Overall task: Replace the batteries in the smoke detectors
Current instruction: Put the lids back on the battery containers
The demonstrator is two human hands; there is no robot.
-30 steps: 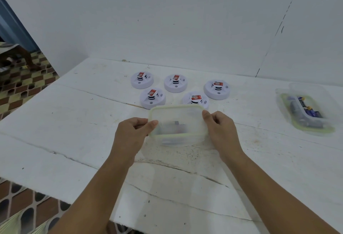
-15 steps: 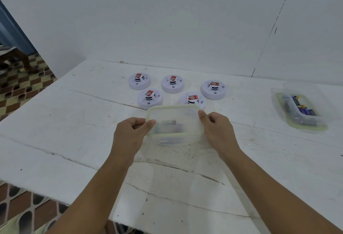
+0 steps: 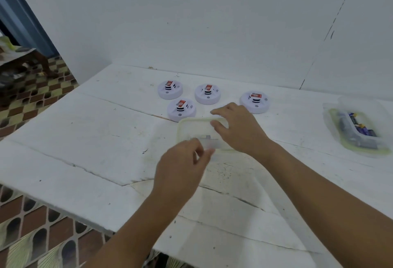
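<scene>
Several white round smoke detectors with red labels sit at the back of the white table: one at the far left (image 3: 170, 90), one in the middle (image 3: 207, 94), one nearer (image 3: 181, 110) and one on the right (image 3: 255, 101). In front of them stands a clear plastic box with a pale green lid (image 3: 191, 128) and dim contents. My left hand (image 3: 182, 169) pinches the box's near edge. My right hand (image 3: 240, 131) lies over the lid with its fingertips curled on the far right rim, and it hides whatever is behind it.
At the right end of the table an open clear container (image 3: 357, 146) holds several batteries (image 3: 361, 130). The table (image 3: 85, 140) has cracks and its near edge drops to a tiled floor (image 3: 32, 235) on the left. A white wall stands close behind.
Both hands have left the box's sides. My left hand moved to its near edge. My right hand moved over the lid to the far rim, and now covers one detector.
</scene>
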